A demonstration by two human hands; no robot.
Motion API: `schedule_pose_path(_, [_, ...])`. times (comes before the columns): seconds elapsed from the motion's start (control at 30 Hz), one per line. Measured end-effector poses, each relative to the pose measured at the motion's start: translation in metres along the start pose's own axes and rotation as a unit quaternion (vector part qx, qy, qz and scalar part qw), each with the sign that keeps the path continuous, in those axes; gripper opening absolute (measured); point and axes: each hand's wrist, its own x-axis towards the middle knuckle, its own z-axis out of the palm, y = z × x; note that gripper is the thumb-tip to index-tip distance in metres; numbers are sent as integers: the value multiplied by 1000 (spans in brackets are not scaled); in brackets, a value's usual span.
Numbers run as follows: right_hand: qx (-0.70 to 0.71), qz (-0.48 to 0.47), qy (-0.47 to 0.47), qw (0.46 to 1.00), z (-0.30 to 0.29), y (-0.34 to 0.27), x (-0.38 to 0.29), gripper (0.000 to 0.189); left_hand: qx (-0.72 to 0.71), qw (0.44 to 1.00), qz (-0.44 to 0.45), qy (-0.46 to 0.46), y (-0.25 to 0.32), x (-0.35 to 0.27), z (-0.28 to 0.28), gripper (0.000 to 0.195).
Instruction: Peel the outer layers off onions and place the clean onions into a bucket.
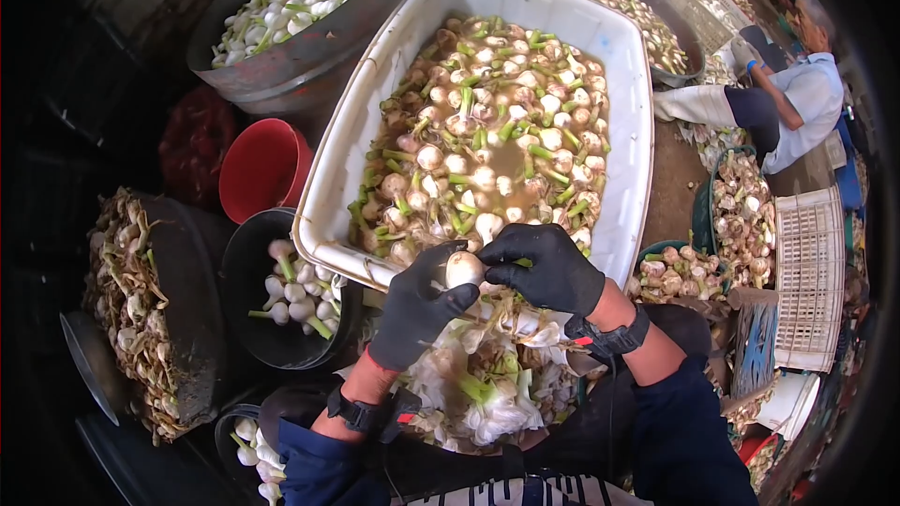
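A pale garlic bulb (464, 270) rests in my left hand (430, 302), which wears a black glove and grips it between thumb and fingers. My right hand (547, 266), gloved the same way, is at the bulb's right side with thumb and fingertips close together; whether it pinches a bit of skin cannot be made out. Both hands are over the near rim of a large white plastic tub (633, 176). Murky water in the tub holds many floating garlic bulbs (485, 176) with cut green stems. Below my hands lies a heap of peeled garlic skins (499, 400).
Left of the tub stand a black bucket (242, 309) of cleaned garlic and a red bucket (264, 169). A metal vat (302, 77) of white bulbs is behind them. At right are a basket of unpeeled garlic (745, 218), a plastic crate (808, 281) and a seated person (801, 98).
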Motion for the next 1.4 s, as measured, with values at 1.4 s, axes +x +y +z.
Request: schedule_pose_path(1.4, [-136,145,-183,963,-14,33,15,34,585,795,62,147,52,-31,-114,42])
